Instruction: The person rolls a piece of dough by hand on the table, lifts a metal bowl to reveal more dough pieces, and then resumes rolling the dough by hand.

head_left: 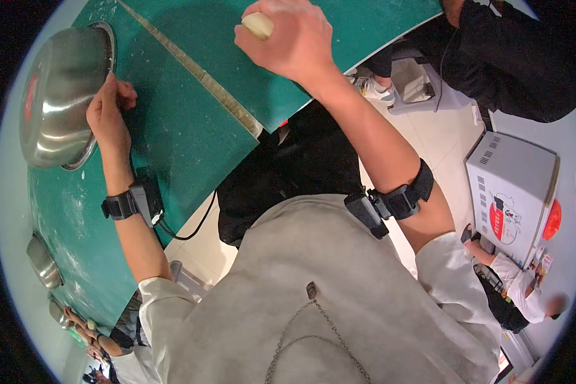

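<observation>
My right hand (294, 41) is closed around a smooth, pale lump of dough (258, 25), which shows between thumb and fingers above the green tabletop (166, 134). To the left, my left hand (111, 115) is beside a large steel bowl (67, 96). Its thumb tip is right at the bowl's rim, and the bent fingers stand apart from the thumb with nothing visible between them. The bowl's rounded outside, with a red label, faces left, and its rim is toward my hand.
A long, narrow strip (198, 73) crosses the green surface between my hands. White powder marks the tabletop. Smaller steel bowls (45, 261) stand along its left side, near another person's arms (99, 336). A white printed box (512, 192) is at right; a person in black (518, 57) is at upper right.
</observation>
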Action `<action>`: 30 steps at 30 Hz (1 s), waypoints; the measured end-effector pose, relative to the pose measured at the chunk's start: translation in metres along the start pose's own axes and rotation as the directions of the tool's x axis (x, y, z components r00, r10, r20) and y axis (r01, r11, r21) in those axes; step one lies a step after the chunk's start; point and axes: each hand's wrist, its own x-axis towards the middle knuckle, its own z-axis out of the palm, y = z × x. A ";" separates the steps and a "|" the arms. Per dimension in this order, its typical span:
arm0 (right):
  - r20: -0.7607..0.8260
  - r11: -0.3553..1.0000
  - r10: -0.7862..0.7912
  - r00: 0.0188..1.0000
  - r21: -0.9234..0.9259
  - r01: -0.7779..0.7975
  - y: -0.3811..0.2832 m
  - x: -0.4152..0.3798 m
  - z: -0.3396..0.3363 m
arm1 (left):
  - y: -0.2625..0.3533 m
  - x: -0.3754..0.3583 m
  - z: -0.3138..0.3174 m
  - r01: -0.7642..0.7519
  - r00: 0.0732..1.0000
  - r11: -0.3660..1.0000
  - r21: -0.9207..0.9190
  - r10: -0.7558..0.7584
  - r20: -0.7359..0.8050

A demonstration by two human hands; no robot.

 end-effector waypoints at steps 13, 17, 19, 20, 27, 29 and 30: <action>-0.014 1.000 0.004 1.000 0.004 -0.004 0.000 -0.001 -0.001 | 0.003 -0.001 0.003 -0.003 1.000 1.000 -0.007 0.003 0.025; -0.020 1.000 -0.020 1.000 0.020 0.021 0.002 -0.001 0.001 | 0.003 -0.001 0.002 0.017 1.000 1.000 0.022 -0.017 -0.012; -0.022 1.000 -0.011 1.000 0.021 0.012 0.001 0.000 0.001 | 0.001 0.001 0.001 0.014 1.000 1.000 0.018 -0.014 -0.003; -0.021 1.000 0.001 1.000 0.024 0.000 0.001 -0.001 0.001 | 0.000 0.001 0.000 0.015 1.000 1.000 0.017 -0.015 0.005; -0.108 0.999 -0.034 0.994 -0.045 0.029 0.012 -0.004 0.015 | -0.004 0.003 -0.004 -0.005 0.999 0.998 -0.070 0.008 0.042; -0.144 0.999 -0.040 0.989 0.016 0.043 0.014 -0.005 0.017 | 0.000 0.001 -0.001 0.011 1.000 0.998 -0.059 -0.011 0.008; -0.145 0.999 -0.039 0.989 0.016 0.042 0.014 -0.005 0.017 | 0.000 0.001 -0.001 0.011 1.000 0.998 -0.058 -0.010 0.010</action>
